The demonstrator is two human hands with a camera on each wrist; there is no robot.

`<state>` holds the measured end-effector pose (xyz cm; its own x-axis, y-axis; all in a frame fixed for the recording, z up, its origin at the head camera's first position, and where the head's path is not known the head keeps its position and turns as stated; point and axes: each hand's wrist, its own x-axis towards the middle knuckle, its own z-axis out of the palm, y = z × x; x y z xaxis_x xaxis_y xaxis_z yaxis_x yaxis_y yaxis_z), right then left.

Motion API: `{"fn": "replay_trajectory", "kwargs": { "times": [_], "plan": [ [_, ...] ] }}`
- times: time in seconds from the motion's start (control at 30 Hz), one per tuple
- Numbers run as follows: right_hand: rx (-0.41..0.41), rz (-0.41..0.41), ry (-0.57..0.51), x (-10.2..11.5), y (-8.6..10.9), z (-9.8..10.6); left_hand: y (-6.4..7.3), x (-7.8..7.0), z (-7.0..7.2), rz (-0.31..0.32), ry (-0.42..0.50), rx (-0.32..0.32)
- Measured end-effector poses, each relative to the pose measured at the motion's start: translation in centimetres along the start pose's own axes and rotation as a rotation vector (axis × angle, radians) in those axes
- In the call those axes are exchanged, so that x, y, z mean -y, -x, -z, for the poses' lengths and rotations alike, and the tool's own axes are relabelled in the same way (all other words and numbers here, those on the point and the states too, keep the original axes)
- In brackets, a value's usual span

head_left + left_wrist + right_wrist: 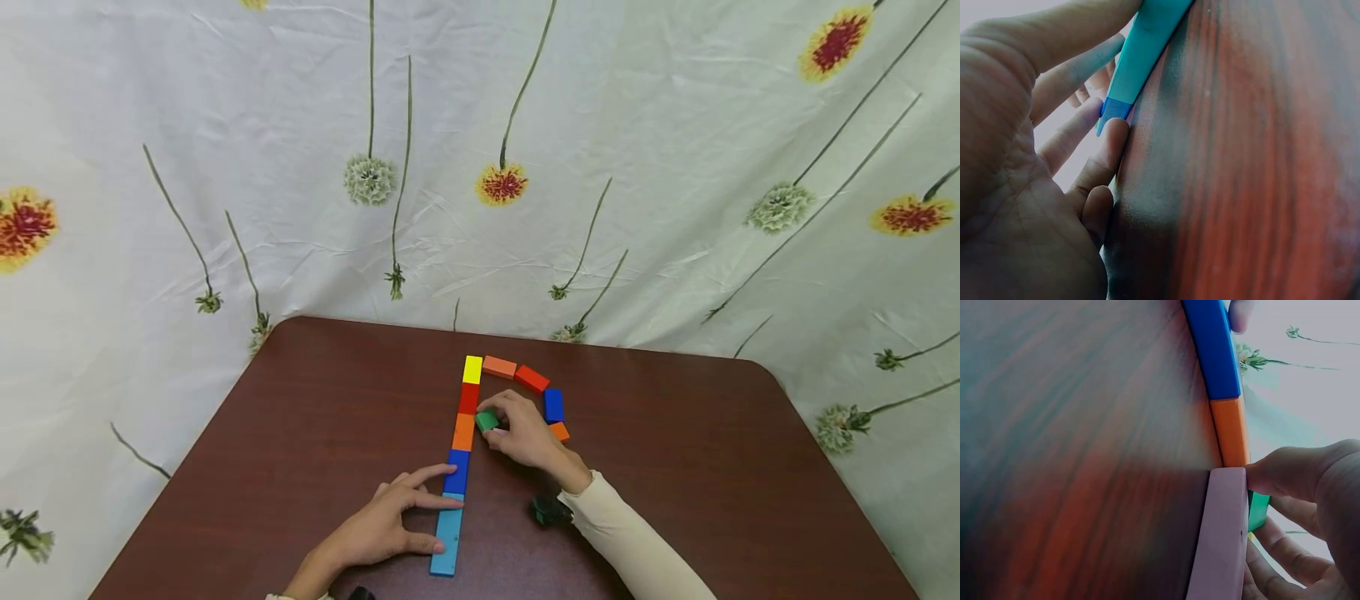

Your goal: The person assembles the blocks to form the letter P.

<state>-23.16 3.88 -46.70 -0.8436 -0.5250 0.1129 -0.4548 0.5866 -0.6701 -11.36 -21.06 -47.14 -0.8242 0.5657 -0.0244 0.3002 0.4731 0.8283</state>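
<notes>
A straight column of flat blocks runs up the table: light blue [447,537], blue [457,472], orange [463,432], red [468,398] and yellow [472,369]. My left hand [382,521] lies along its left side, fingers extended, fingertips and thumb touching the light blue and blue blocks. Beside the column's orange block, my right hand [525,431] pinches a green block [486,419] between thumb and fingers. In the right wrist view a pink block [1219,534] lies close by the thumb, with the green one partly hidden behind it.
Right of the column curves an arc of salmon [499,367], red [532,379], blue [553,406] and orange [558,432] blocks, the last partly covered by my right hand. The dark brown table [697,467] ends at a flower-print cloth [300,183].
</notes>
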Motion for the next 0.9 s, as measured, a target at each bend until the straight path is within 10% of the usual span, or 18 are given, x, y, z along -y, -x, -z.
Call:
{"fn": "replay_trajectory", "kwargs": {
  "times": [0.9],
  "plan": [
    [0.048,0.004,0.133,0.2,1.3,0.6,0.0,0.4,-0.1,-0.003,-0.023,-0.009]
  ]
}}
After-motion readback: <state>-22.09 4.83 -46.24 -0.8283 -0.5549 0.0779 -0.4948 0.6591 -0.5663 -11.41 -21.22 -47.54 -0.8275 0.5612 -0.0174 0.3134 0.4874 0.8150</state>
